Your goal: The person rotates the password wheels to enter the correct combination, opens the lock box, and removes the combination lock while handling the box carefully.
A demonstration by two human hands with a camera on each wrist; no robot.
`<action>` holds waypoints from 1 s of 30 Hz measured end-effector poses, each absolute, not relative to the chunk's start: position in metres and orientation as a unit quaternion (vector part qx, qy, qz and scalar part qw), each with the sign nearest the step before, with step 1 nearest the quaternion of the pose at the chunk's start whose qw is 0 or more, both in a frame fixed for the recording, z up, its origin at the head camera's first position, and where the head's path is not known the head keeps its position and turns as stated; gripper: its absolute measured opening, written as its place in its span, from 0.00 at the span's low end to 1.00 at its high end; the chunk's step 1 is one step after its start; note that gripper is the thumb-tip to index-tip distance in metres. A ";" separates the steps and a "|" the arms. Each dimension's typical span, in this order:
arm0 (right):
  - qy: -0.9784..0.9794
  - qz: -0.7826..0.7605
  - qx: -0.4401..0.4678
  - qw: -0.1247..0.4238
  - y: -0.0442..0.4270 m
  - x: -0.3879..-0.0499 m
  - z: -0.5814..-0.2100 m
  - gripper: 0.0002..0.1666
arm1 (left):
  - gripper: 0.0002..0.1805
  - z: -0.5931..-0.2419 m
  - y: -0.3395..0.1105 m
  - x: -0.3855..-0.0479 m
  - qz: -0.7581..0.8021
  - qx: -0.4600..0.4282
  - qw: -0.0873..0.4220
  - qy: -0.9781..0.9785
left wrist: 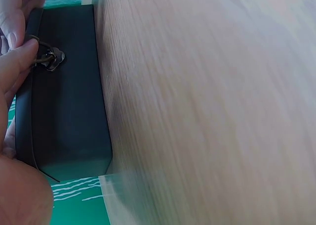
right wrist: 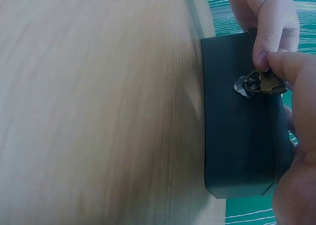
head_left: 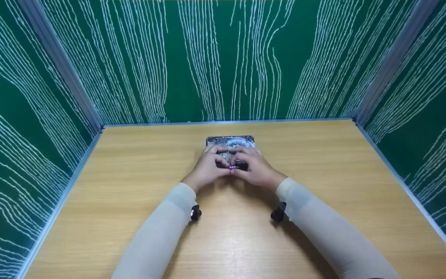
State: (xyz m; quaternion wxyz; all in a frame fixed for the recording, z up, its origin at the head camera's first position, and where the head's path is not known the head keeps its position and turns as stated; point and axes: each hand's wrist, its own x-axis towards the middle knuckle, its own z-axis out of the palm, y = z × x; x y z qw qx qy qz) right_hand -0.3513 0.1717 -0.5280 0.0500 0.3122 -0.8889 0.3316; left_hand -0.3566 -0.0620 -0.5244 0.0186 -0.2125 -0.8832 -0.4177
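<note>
A dark box point(right wrist: 237, 146) with a patterned lid point(head_left: 242, 141) stands on the table. On its near side a bronze metal clasp point(right wrist: 273, 86) loops at a small silver plate point(right wrist: 240, 86). My left hand point(head_left: 207, 168) curls over the lid's left part, thumb and forefinger at the clasp. From the other side my right hand point(head_left: 256, 168) mirrors it and pinches the clasp too. The two thumb tips meet there in the head view. In the left wrist view the clasp's ring point(left wrist: 43, 61) shows beside the left thumb. Some fingers are hidden behind the box.
The wooden table point(head_left: 138, 174) stretches round the box on every side. Green panels point(head_left: 242, 58) with white wavy lines enclose its back and both sides, joined by grey corner posts point(head_left: 393, 58). A small dark device point(head_left: 196, 213) sits at each wrist.
</note>
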 end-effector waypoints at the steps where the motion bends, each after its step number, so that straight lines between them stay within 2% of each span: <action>1: -0.889 0.332 0.312 0.050 0.172 -0.351 -0.528 0.12 | 0.09 -0.525 -0.062 -0.357 -0.418 -0.213 0.019 -0.883; 26: -0.885 0.347 0.308 0.042 0.170 -0.350 -0.525 0.08 | 0.08 -0.525 -0.062 -0.357 -0.425 -0.208 0.015 -0.881; 30: -0.882 0.350 0.312 0.045 0.170 -0.349 -0.525 0.12 | 0.08 -0.526 -0.062 -0.358 -0.430 -0.211 0.016 -0.878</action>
